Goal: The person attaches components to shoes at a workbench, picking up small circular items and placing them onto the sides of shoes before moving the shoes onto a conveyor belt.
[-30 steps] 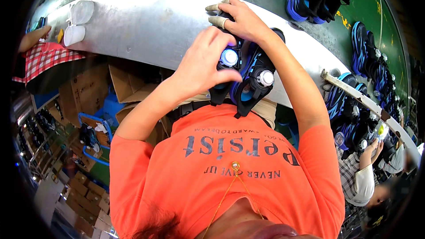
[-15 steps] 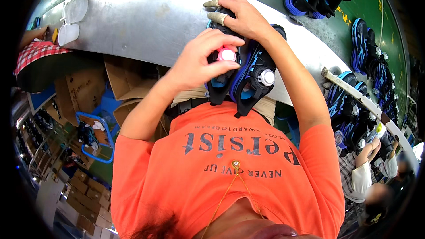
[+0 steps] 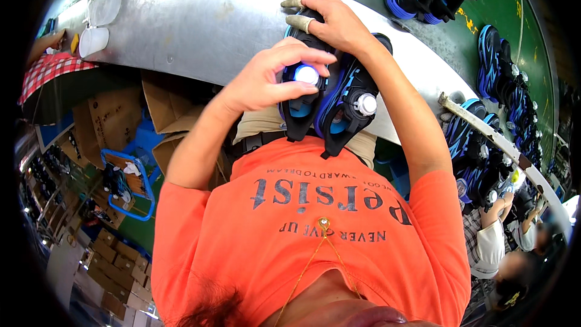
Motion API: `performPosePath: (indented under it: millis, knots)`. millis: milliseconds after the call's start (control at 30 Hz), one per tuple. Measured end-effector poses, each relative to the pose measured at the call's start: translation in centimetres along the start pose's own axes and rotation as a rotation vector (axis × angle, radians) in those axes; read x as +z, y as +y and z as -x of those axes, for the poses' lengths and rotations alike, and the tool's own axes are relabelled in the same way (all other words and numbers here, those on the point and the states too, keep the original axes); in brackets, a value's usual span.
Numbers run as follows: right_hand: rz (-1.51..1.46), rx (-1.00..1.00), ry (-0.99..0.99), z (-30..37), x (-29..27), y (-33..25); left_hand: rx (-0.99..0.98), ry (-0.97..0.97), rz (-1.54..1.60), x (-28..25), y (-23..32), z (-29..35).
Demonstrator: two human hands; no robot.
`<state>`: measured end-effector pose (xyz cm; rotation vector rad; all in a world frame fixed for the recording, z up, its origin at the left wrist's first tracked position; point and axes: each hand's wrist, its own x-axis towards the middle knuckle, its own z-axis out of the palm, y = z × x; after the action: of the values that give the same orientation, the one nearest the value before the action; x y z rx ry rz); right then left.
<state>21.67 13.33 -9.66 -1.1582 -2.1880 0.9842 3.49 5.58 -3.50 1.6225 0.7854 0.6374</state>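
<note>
metal bench (image 3: 181,33), boxes (image 3: 112,121), left hand (image 3: 263,79) wide around lit knob (image 3: 307,74), right hand (image 3: 338,24) over shoe (image 3: 298,122), grip unclear

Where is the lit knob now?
In the head view's upper middle, the lit knob is on the left-side shoe, inside the curl of the left hand.

Metal bench (image 3: 200,33) curves across upper frame. On it: translucent open container (image 3: 106,9), upper left; pair of black-and-blue shoes (image 3: 346,88), upper centre. Green surface (image 3: 499,9), upper right, carries similar shoes (image 3: 490,63).

Left hand (image 3: 266,79) curves, thumb apart; right hand (image 3: 337,24) lies farther forward.
</note>
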Motion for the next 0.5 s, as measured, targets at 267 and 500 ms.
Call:
performPosePath:
  millis: [267,500]
  knots:
    - [-0.010,0.037,-0.027,0.0,0.1,0.1,0.003,0.087,-0.211,0.4,0.9,0.6]
    - [0.033,-0.040,-0.028,-0.4,-0.4,0.0,0.059,-0.043,-0.178,-0.4,-0.2,-0.2]
